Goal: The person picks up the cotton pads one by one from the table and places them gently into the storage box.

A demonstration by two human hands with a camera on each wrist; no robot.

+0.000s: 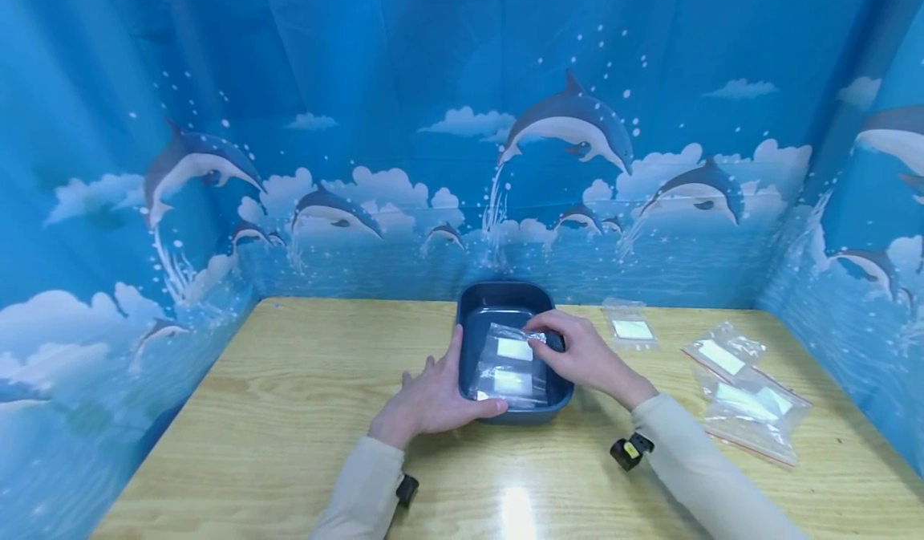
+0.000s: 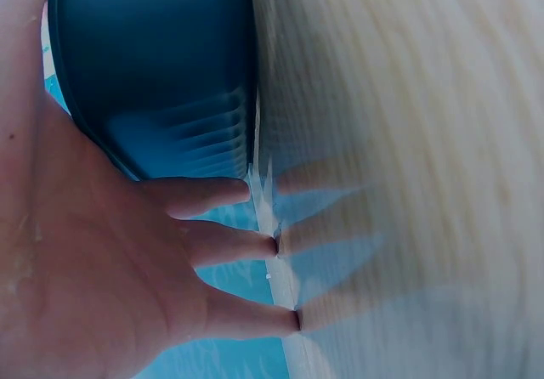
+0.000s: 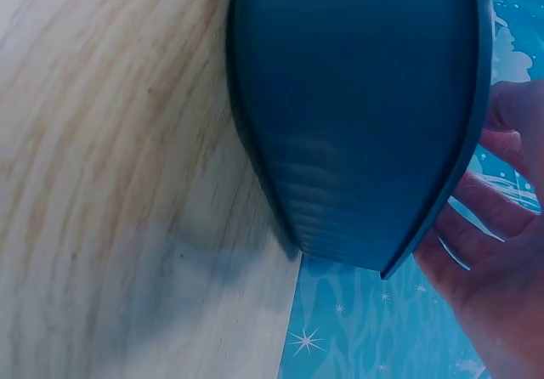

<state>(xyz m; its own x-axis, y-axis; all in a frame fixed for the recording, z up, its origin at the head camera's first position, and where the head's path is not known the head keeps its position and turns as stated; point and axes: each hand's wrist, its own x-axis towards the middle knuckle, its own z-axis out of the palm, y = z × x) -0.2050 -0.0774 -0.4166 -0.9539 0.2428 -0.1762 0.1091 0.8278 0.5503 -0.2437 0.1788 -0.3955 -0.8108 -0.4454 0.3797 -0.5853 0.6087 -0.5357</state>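
Observation:
A dark blue plastic basin (image 1: pixel 530 416) stands on the table, its plain outer side filling much of both wrist views. Inside it lie clear zip bags with white labels, one (image 1: pixel 512 382) nearer the front and another (image 1: pixel 514 349) just behind. My left hand (image 1: pixel 433 399) steadies the basin at its front left corner, thumb along the front rim. In the left wrist view its other fingers (image 2: pixel 242 318) spread straight beside the basin. My right hand (image 1: pixel 577 351) reaches over the right rim and pinches the upper right edge of the rear bag between thumb and index finger.
More clear zip bags lie to the right: one (image 1: pixel 632 330) near the back edge, another (image 1: pixel 722 357) farther right, and an overlapping pair (image 1: pixel 758 403) in front of it. A blue dolphin-print curtain (image 1: pixel 404 123) closes off the wooden table (image 1: pixel 303 395) behind and at the sides.

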